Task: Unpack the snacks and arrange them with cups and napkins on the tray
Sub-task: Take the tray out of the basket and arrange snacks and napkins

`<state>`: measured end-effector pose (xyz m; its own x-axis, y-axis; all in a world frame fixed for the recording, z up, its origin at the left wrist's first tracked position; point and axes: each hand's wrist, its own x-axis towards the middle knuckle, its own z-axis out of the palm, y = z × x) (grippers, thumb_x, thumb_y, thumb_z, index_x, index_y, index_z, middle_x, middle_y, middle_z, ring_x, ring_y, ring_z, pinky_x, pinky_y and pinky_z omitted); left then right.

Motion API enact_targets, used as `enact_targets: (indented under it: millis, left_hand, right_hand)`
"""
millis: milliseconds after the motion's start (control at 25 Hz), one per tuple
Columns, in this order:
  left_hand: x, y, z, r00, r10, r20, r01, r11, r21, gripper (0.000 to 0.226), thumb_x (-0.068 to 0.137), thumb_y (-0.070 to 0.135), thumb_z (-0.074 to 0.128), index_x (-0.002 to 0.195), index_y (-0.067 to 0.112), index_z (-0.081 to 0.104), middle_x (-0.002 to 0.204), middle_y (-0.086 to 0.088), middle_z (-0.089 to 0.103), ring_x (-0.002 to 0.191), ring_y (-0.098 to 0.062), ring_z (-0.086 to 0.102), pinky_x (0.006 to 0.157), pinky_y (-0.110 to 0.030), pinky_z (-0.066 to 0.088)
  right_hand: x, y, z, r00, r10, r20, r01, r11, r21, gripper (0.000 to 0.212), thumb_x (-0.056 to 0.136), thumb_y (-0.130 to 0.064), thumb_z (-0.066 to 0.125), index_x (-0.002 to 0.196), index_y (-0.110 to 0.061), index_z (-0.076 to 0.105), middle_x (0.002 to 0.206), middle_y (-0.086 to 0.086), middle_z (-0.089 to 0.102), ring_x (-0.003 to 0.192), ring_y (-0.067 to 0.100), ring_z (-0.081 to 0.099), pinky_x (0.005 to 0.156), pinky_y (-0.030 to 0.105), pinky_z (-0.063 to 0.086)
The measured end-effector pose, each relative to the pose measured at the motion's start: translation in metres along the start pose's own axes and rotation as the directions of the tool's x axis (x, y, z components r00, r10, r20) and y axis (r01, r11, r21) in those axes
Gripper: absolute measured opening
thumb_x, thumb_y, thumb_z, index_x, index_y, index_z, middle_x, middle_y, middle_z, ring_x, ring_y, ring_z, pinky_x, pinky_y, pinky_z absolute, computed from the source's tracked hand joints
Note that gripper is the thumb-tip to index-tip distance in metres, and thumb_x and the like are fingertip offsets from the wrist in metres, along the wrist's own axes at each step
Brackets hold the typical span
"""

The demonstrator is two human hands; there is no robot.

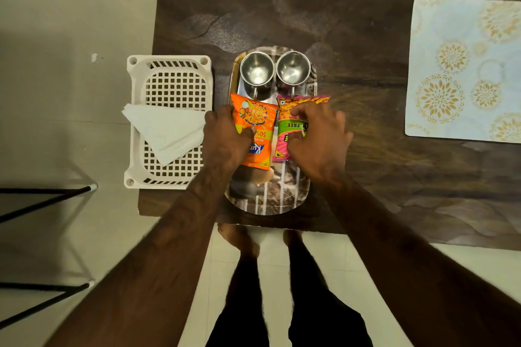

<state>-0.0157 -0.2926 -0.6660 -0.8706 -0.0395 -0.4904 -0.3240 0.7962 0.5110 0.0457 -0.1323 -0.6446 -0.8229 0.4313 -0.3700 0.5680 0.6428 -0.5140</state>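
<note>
My left hand (pixel 225 138) gripping the orange snack packet (pixel 255 132), my right hand (pixel 315 135) pinching the pink snack packet (pixel 290 127), both over the tray (pixel 270 200), two steel cups (pixel 257 69) behind

Two bare forearms reach in from seven and five o'clock. The left hand (pixel 225 139) pinches an orange packet (pixel 256 115), thumb on top; the right hand (pixel 318 141) curls its fingers on a pink packet (pixel 283 144).
</note>
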Motion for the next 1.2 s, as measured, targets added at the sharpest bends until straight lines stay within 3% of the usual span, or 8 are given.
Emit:
enact_targets:
  millis: [160,360,600,760,840,960,1080,1200]
  left_hand:
    - [0.003,0.003,0.0,1.0,-0.03,-0.008,0.031,0.998,0.061,0.055,0.086,0.038,0.074,0.132,0.017,0.056,0.13,-0.013,0.054,0.121,-0.034,0.055,0.101,-0.05,0.049]
    - [-0.002,0.01,0.001,0.999,-0.007,-0.043,0.007,1.0,0.014,0.055,0.085,0.035,0.076,0.128,0.013,0.051,0.13,-0.01,0.057,0.119,-0.031,0.059,0.097,-0.048,0.05]
    - [0.002,-0.023,-0.049,0.921,0.276,-0.274,-0.25,0.96,0.126,0.03,0.088,0.011,0.061,0.118,0.007,0.059,0.119,-0.014,0.06,0.112,-0.032,0.057,0.095,-0.045,0.046]
    - [0.041,-0.065,-0.091,0.954,0.3,0.01,-0.247,0.765,0.595,0.049,0.087,0.002,0.06,0.135,0.008,0.054,0.135,-0.015,0.056,0.127,-0.038,0.049,0.104,-0.05,0.037]
    - [0.05,-0.077,-0.093,0.939,0.303,0.16,-0.324,0.63,0.706,0.054,0.084,0.004,0.064,0.137,0.011,0.051,0.136,-0.013,0.055,0.128,-0.036,0.047,0.107,-0.049,0.032]
    - [0.056,-0.087,-0.095,0.908,0.364,0.206,-0.382,0.521,0.764,0.05,0.08,0.007,0.07,0.128,0.008,0.056,0.129,-0.015,0.054,0.123,-0.038,0.046,0.104,-0.051,0.033]
    - [0.057,-0.091,-0.103,0.899,0.383,0.215,-0.405,0.533,0.743,0.036,0.08,0.011,0.069,0.114,0.006,0.061,0.121,-0.016,0.057,0.118,-0.039,0.049,0.102,-0.05,0.034]
    - [0.055,-0.093,-0.116,0.909,0.331,0.254,-0.417,0.703,0.576,0.029,0.085,0.017,0.068,0.111,0.009,0.057,0.108,-0.012,0.068,0.104,-0.037,0.063,0.097,-0.045,0.04]
  right_hand:
    - [0.005,0.003,0.003,0.996,-0.069,0.053,0.068,0.998,0.021,0.054,0.075,0.0,0.065,0.123,-0.023,0.071,0.128,-0.001,0.064,0.124,0.031,0.05,0.098,0.037,0.043]
    - [0.006,0.0,0.002,0.997,-0.067,0.049,0.068,0.997,-0.036,0.055,0.074,-0.002,0.065,0.122,-0.028,0.07,0.129,-0.002,0.064,0.125,0.031,0.051,0.098,0.043,0.047]
    - [-0.012,-0.001,0.003,0.991,-0.123,-0.055,0.117,0.988,-0.103,0.038,0.078,-0.01,0.063,0.109,-0.029,0.073,0.116,-0.002,0.068,0.12,0.032,0.055,0.097,0.044,0.038]
    - [-0.023,-0.007,0.012,0.981,-0.181,-0.073,0.174,0.981,-0.09,0.031,0.08,-0.007,0.063,0.1,-0.028,0.075,0.102,-0.004,0.069,0.112,0.028,0.057,0.089,0.037,0.03]
    - [-0.027,-0.011,0.018,0.978,-0.202,-0.047,0.198,0.977,-0.084,0.029,0.084,-0.007,0.063,0.098,-0.028,0.075,0.099,-0.006,0.069,0.11,0.025,0.057,0.088,0.033,0.024]
    - [-0.032,-0.017,0.025,0.97,-0.24,-0.027,0.238,0.97,-0.054,0.028,0.083,-0.006,0.063,0.095,-0.028,0.076,0.094,-0.01,0.067,0.106,0.024,0.058,0.088,0.032,0.028]
    - [-0.038,-0.027,0.031,0.952,-0.305,0.001,0.305,0.95,0.074,0.03,0.08,0.003,0.061,0.092,-0.018,0.078,0.089,-0.004,0.071,0.097,0.028,0.06,0.086,0.043,0.049]
    - [-0.043,-0.04,0.037,0.93,-0.347,0.119,0.317,0.923,0.218,0.029,0.082,0.008,0.061,0.093,-0.014,0.078,0.089,-0.003,0.072,0.093,0.026,0.065,0.084,0.044,0.055]
